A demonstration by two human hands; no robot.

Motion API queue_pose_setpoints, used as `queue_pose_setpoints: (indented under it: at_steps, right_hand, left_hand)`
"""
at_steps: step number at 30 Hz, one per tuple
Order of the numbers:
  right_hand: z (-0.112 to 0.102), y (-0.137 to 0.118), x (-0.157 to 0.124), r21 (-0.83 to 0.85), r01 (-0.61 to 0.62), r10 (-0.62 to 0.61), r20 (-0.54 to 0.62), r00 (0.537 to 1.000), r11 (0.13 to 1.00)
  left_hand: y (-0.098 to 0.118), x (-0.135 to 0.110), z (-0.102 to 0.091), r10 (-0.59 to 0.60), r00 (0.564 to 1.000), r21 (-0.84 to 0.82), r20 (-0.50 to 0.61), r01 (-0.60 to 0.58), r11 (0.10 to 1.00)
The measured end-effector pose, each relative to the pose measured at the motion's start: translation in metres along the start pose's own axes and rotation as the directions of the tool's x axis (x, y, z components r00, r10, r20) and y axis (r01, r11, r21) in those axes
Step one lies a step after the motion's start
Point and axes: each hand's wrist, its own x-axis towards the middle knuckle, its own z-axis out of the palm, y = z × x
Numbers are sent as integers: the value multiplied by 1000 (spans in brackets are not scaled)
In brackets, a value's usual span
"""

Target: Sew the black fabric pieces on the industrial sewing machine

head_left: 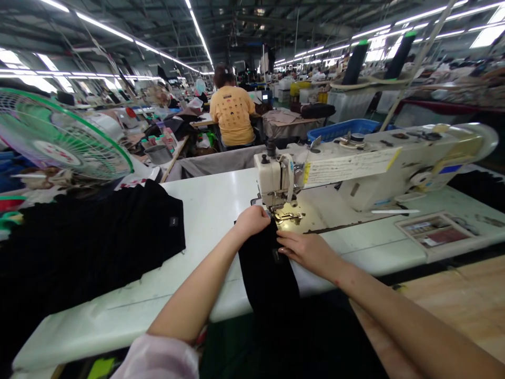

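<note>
Left fingers (261,213) pinch black cloth (262,273), right fingers (291,244) outstretched, sewing machine (365,187) ahead, garments (106,237) leftward.

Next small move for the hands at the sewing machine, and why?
Probably ease the black fabric slightly farther under the sewing machine's head. Its far end already sits there, with the left hand near that end and the right hand's fingers at its right edge, seemingly placed to guide it.

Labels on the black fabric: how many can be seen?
2: one label on the cloth beside the right hand, another label on the black pile at left; folds may hide more.
</note>
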Motion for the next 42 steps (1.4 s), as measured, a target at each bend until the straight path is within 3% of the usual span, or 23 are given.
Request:
queue_pose_setpoints:
  at_steps: [7, 31, 42]
  right_hand:
    - [6, 6, 4, -7, -14, 14, -8, 1000, 1000]
    - [1, 7, 5, -24, -16, 16, 13, 1000, 1000]
    - [7, 9, 6, -5, -66, 66, -17, 998, 998]
  left_hand:
    - [-1, 12, 1, -34, 999, -15, 7, 34, 999]
    - [0, 13, 6, -59, 996, -13, -63, 59, 998]
    - [1, 9, 9, -44, 983, 15, -180, 47, 999]
